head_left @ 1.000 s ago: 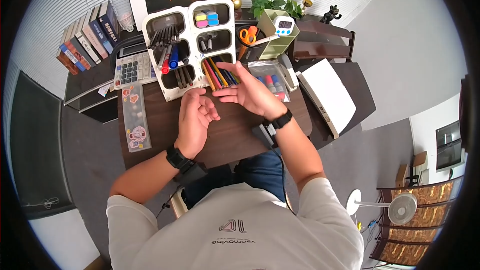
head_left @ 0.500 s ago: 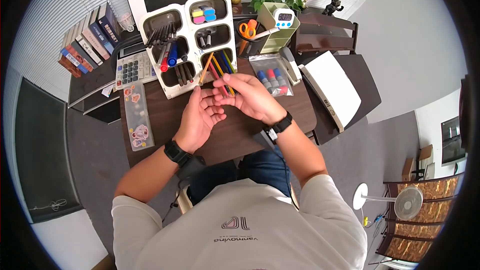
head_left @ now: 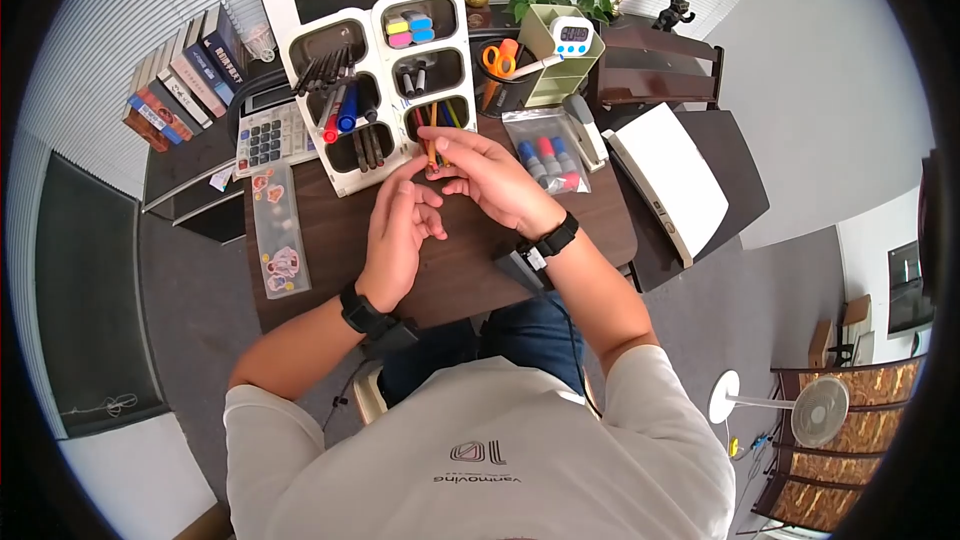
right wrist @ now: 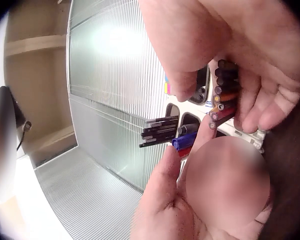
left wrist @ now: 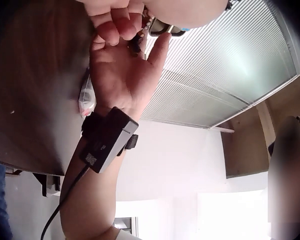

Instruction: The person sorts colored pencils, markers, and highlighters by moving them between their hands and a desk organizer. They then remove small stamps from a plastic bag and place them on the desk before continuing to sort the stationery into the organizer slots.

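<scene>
In the head view, coloured pencils (head_left: pixel 432 152) stand in the lower right compartment of a white organizer (head_left: pixel 385 90), their near ends leaning out. The right hand (head_left: pixel 497 187) curls its thumb and fingers round them; in the right wrist view this hand (right wrist: pixel 230 45) lies beside the pencil ends (right wrist: pixel 223 100). The left hand (head_left: pixel 393 240) is just left of it, fingers loosely bent, its index fingertip at the pencil ends; in the right wrist view the left hand (right wrist: pixel 175 200) is below them. The left wrist view shows the right palm (left wrist: pixel 122 75), the pencils mostly hidden.
Other compartments hold black pens, red and blue markers (head_left: pixel 347 110) and highlighters (head_left: pixel 410 30). A sticker-covered case (head_left: pixel 277 240) and calculator (head_left: pixel 265 145) are at left. To the right are a bag of markers (head_left: pixel 545 155), a stapler (head_left: pixel 585 132), a scissors cup (head_left: pixel 500 80) and a white box (head_left: pixel 670 180).
The right hand has moved in from beside the pencils and closed round them. A yellow-orange pencil that slanted left now stands closer to the others. The left hand has stayed close by, its index finger extending toward them.
</scene>
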A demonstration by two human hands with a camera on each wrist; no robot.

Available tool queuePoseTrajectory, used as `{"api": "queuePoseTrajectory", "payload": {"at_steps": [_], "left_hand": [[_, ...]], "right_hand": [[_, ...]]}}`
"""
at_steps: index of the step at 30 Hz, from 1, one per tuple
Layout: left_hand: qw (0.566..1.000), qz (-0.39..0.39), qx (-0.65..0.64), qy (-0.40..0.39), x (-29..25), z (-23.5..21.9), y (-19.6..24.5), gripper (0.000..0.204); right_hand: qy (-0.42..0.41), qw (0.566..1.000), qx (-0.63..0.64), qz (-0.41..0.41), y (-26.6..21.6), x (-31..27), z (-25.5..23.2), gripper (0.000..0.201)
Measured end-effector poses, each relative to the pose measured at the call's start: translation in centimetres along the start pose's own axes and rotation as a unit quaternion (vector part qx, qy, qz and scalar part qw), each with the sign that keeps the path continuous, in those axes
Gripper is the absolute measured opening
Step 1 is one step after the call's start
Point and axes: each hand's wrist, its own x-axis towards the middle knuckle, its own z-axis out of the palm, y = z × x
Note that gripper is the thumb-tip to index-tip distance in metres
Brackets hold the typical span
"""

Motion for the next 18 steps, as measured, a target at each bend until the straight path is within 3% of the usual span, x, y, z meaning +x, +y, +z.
{"api": "queuePoseTrajectory", "payload": {"at_steps": [1, 8, 13, 16, 18], "left_hand": [[1.0, 0.001, 0.0, -0.026, 0.0, -0.2, -0.2, 0.044], [0.999, 0.024, -0.046, -0.015, 0.1, -1.2, -0.4, 0.041], [0.985, -0.143, -0.092, -0.037, 0.6, -0.4, -0.1, 0.042], [0.974, -0.178, -0.136, -0.037, 0.7, 0.5, 0.9, 0.042], [0.974, -0.183, -0.122, -0.062, 1.2, -0.4, 0.4, 0.043]], "right_hand": [[0.007, 1.0, 0.018, 0.005, 0.0, 0.1, 0.1, 0.041], [0.021, 0.996, 0.084, -0.017, 1.1, -1.3, 0.0, 0.03], [0.038, 0.994, 0.097, -0.019, 2.4, -5.4, 0.9, 0.028], [0.041, 0.996, 0.074, -0.025, 3.2, -7.9, 0.9, 0.026], [0.021, 1.0, -0.011, -0.017, 3.7, -9.4, 1.1, 0.025]]}}
